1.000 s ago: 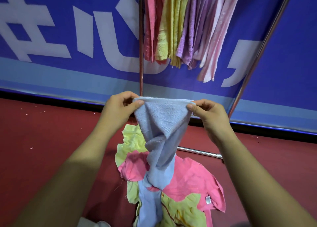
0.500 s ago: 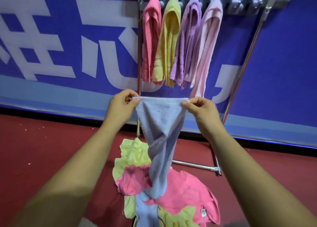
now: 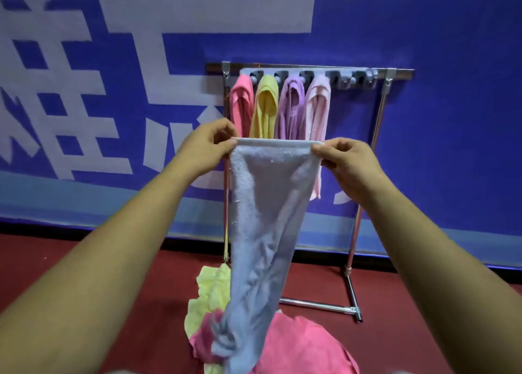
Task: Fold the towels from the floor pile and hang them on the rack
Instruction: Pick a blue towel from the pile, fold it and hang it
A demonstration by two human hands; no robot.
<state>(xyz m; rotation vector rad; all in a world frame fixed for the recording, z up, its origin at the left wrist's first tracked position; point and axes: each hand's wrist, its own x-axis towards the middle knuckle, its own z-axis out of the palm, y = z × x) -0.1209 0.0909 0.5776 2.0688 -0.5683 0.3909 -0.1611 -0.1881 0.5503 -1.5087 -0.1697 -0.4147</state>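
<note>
While facing the rack [image 3: 378,125], a person is holding up a blue towel [image 3: 268,204].
Left grip [image 3: 206,144] and right grip [image 3: 344,161] are pinching its top corners; its tail is trailing onto the floor pile [image 3: 305,342].

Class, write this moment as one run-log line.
left hand: pinches blue towel top corner | right hand: pinches other top corner | lower end: reaches floor pile | rack: four towels hung
</note>
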